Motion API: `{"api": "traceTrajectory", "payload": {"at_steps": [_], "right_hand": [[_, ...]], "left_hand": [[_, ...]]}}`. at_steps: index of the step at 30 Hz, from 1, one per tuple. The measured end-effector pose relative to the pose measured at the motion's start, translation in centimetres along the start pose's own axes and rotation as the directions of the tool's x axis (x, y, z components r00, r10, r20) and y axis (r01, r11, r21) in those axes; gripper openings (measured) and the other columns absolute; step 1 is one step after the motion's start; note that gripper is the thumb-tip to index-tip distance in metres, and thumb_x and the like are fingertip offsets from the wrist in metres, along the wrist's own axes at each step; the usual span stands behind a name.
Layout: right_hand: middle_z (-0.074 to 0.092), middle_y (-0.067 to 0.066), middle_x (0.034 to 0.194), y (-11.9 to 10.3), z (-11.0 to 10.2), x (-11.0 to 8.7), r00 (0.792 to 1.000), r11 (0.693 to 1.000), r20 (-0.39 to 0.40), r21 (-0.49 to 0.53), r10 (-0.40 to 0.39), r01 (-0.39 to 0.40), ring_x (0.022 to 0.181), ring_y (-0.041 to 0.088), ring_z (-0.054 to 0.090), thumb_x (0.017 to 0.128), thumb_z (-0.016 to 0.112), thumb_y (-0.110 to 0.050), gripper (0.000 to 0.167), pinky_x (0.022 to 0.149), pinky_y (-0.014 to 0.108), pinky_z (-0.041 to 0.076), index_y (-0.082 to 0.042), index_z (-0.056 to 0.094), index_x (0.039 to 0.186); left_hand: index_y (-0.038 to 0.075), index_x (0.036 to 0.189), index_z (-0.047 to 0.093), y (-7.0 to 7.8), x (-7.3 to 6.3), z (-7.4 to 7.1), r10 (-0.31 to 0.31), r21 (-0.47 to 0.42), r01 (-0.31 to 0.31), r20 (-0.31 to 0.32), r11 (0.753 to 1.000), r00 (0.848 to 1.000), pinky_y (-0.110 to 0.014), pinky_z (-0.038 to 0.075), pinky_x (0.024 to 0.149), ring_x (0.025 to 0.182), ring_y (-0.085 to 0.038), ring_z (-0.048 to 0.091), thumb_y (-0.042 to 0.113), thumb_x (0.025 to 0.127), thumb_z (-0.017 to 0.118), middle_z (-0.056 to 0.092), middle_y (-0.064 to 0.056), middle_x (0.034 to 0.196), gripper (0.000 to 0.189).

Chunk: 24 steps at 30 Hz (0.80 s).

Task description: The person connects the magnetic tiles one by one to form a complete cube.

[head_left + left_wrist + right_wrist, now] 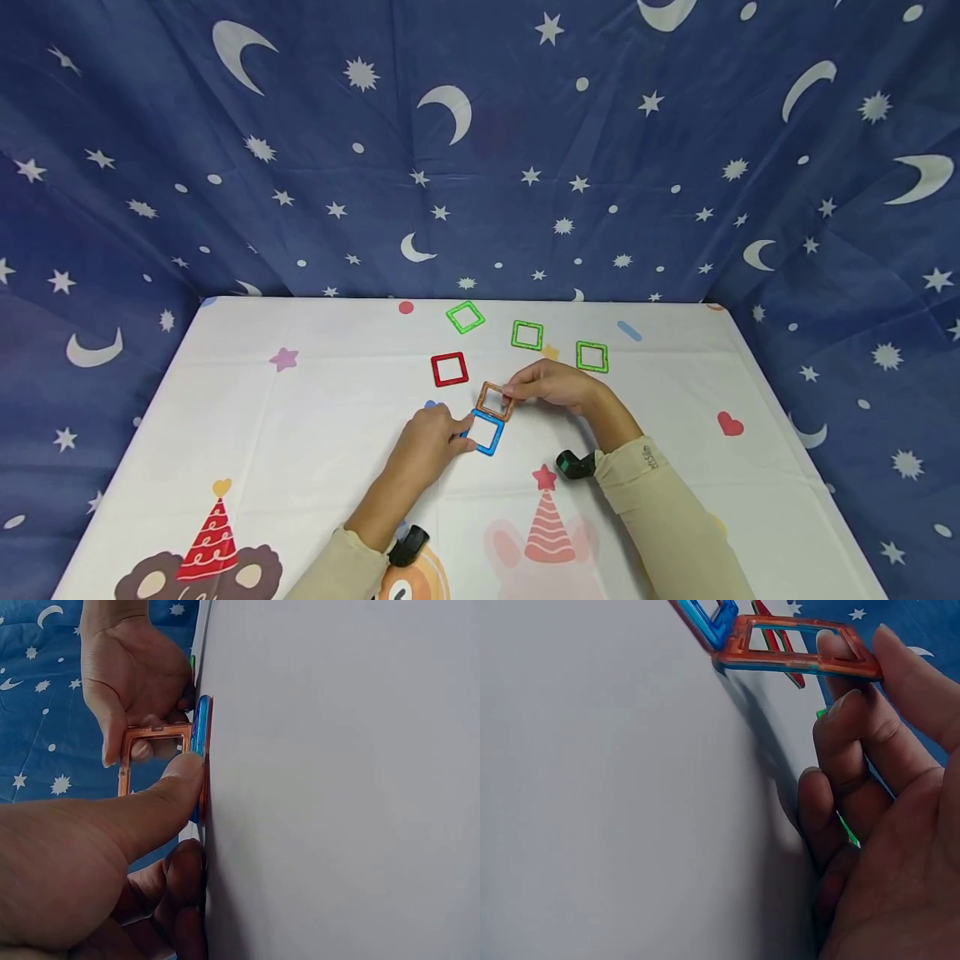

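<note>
I find the left hand (429, 446) at the 9 o'clock side of a blue tile (497, 438), a hollow square, with thumb and forefinger set narrow on its edge. That tile lies on the white tablecloth (360, 408); my left wrist feed gives a reddish line along its underside. An orange tile (791, 660) adjoins it at 1 o'clock. One edge of the orange meets the blue, and the remainder is raised off the cloth, its shadow visible in the right wrist view. I cannot tell from my station whether the two edges align fully. The right hand (558, 383), between 2 and 3 o'clock of the orange tile, pinches its outer side between thumb and fingertip; the other fingers are bent below. Taking the orange tile as centre, I log a red tile (452, 382) at 10 o'clock, lying apart, and three green pieces farther out: one green tile (473, 326) at 11, turned like a diamond, a second green tile (527, 347) at 1, and a third green tile (592, 369) at 2. Both wrists carry a black device below beige sleeves (667, 517). Toward 12 o'clock hangs a blue curtain (495, 83) printed with white moons and stars.
</note>
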State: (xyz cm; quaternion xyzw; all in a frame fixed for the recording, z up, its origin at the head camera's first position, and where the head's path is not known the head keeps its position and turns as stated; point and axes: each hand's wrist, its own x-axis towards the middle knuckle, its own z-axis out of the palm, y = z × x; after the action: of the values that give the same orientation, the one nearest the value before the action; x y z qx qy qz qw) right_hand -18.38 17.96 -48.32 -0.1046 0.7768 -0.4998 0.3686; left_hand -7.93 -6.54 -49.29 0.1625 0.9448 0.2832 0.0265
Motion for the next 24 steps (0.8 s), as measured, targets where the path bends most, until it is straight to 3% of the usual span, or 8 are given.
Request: {"api": "traceTrajectory", "payload": {"at_steps": [10,17,20,24], "right_hand": [[0.071,-0.005,0.093,-0.05,0.04,-0.08,1.000,0.998,0.000,-0.056,0.010,-0.010,0.095,0.016,0.055,0.094,0.075,-0.035,0.028,0.092,0.037,0.043,-0.008,0.081,0.097],[0.074,-0.004,0.104,0.04,-0.15,-0.51,0.999,0.998,0.035,-0.060,-0.028,0.030,0.104,0.016,0.060,0.095,0.072,-0.032,0.026,0.101,0.039,0.042,-0.011,0.080,0.108],[0.074,-0.004,0.103,0.07,0.03,-0.44,0.999,0.998,0.024,-0.046,-0.035,0.036,0.102,0.015,0.060,0.095,0.073,-0.030,0.025,0.100,0.037,0.043,-0.010,0.080,0.108],[0.072,-0.007,0.093,0.28,0.27,-0.31,0.999,0.999,-0.003,-0.014,-0.035,0.035,0.094,0.015,0.058,0.093,0.075,-0.026,0.023,0.092,0.035,0.044,-0.007,0.079,0.105]], "left_hand": [[0.011,0.116,0.078,0.06,0.07,0.00,0.002,0.006,-0.002,-0.015,1.000,1.000,-0.023,0.032,0.052,0.061,-0.011,0.041,0.026,0.077,0.088,0.054,-0.003,0.069,0.044],[0.010,0.115,0.079,0.22,0.23,0.39,-0.001,0.046,0.004,-0.069,0.999,0.998,-0.029,0.044,0.055,0.064,-0.021,0.058,0.029,0.078,0.087,0.065,-0.010,0.076,0.043],[0.010,0.117,0.077,0.00,0.26,0.30,-0.025,0.002,0.025,-0.044,1.000,0.999,-0.029,0.046,0.058,0.069,-0.022,0.062,0.028,0.080,0.086,0.068,-0.011,0.078,0.042],[0.010,0.119,0.077,-0.20,0.27,-0.16,-0.039,-0.064,0.039,0.000,0.997,0.999,-0.027,0.039,0.056,0.067,-0.017,0.052,0.023,0.082,0.085,0.062,-0.004,0.068,0.040]]}}
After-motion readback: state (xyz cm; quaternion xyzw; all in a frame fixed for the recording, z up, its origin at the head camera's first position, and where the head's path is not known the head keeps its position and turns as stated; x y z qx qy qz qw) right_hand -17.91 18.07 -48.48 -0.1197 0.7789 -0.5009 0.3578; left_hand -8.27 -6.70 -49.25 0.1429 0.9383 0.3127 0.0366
